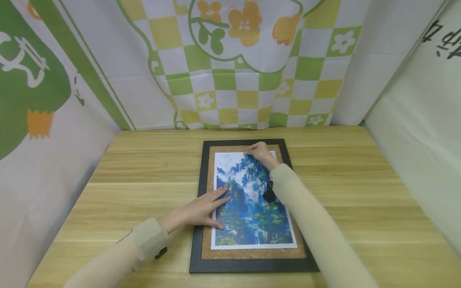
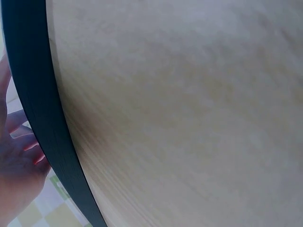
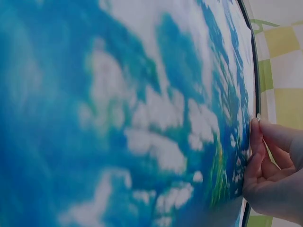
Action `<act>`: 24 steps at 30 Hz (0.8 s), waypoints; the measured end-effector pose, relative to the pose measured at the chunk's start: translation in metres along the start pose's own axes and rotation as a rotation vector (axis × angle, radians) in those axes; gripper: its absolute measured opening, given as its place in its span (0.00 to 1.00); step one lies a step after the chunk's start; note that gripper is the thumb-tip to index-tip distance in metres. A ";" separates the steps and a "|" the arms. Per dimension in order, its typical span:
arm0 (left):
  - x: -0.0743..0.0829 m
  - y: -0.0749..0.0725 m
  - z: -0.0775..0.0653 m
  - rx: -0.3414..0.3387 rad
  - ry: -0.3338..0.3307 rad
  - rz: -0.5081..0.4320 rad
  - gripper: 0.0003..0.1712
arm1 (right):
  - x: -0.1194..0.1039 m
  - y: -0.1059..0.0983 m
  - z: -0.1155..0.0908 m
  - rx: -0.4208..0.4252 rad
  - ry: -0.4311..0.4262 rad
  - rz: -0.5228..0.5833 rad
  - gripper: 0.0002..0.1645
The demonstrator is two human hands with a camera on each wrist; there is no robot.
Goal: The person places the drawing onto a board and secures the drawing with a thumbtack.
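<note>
A printed landscape picture (image 1: 248,216) of blue mountains lies on a cork board (image 1: 252,254) with a black frame (image 1: 230,266). My left hand (image 1: 201,209) rests with spread, straight fingers on the picture's left side. At the picture's top edge, my right hand (image 1: 263,154) pinches a small pale pin-like piece (image 3: 259,117) between thumb and fingertip; its exact kind I cannot tell. The right wrist view shows that hand (image 3: 277,177) against the picture's upper part. In the left wrist view the left hand (image 2: 21,165) is partly hidden behind the dark frame edge (image 2: 45,94).
The board lies on a wood-grain table (image 1: 137,200). Behind it hangs a green, yellow and white checked cloth (image 1: 230,92). Pale cloth walls stand at the left (image 1: 93,132) and right (image 1: 414,120). A dark device (image 1: 269,194) sits at the right sleeve's cuff.
</note>
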State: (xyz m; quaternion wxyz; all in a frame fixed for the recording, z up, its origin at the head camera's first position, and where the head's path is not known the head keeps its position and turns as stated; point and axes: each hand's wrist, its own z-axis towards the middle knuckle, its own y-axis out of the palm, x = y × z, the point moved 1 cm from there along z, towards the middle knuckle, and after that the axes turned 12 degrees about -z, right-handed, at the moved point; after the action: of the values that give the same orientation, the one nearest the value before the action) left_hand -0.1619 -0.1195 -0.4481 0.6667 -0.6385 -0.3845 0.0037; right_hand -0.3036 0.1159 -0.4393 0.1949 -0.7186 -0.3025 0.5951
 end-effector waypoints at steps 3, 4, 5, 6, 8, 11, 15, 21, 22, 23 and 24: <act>0.000 0.000 0.000 0.001 0.000 -0.007 0.50 | 0.000 0.002 0.002 0.015 0.005 0.007 0.15; 0.000 0.001 0.000 0.000 -0.004 -0.010 0.50 | 0.000 0.002 0.002 0.018 0.007 0.013 0.15; -0.001 0.001 0.000 -0.003 -0.009 -0.011 0.51 | 0.000 0.002 0.003 0.019 0.010 0.015 0.15; -0.001 0.001 0.000 -0.004 -0.012 -0.014 0.51 | 0.000 0.002 0.004 0.016 0.011 0.018 0.15; -0.002 0.002 0.000 -0.007 -0.018 -0.018 0.51 | -0.001 0.003 0.004 0.008 0.014 0.019 0.14; -0.003 0.002 -0.001 -0.009 -0.023 -0.016 0.51 | -0.002 0.003 0.005 0.000 0.017 0.007 0.14; -0.002 0.002 0.000 -0.004 -0.016 -0.012 0.51 | -0.004 0.002 0.004 0.012 0.005 -0.027 0.13; -0.002 0.002 0.000 0.001 -0.016 -0.008 0.51 | -0.005 0.002 0.003 0.019 -0.012 -0.068 0.12; -0.002 0.002 0.000 0.001 -0.016 -0.007 0.51 | -0.005 0.002 0.003 0.022 -0.014 -0.074 0.12; -0.002 0.003 0.000 0.001 -0.017 -0.008 0.51 | -0.005 0.002 0.004 0.027 -0.016 -0.082 0.12; -0.003 0.003 0.000 0.000 -0.018 -0.009 0.51 | -0.005 0.002 0.004 0.032 -0.017 -0.090 0.12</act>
State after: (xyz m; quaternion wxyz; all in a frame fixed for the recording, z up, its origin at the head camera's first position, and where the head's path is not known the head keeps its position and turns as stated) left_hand -0.1623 -0.1205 -0.4517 0.6633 -0.6367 -0.3932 0.0064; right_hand -0.3075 0.1105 -0.4380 0.2304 -0.6958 -0.3267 0.5968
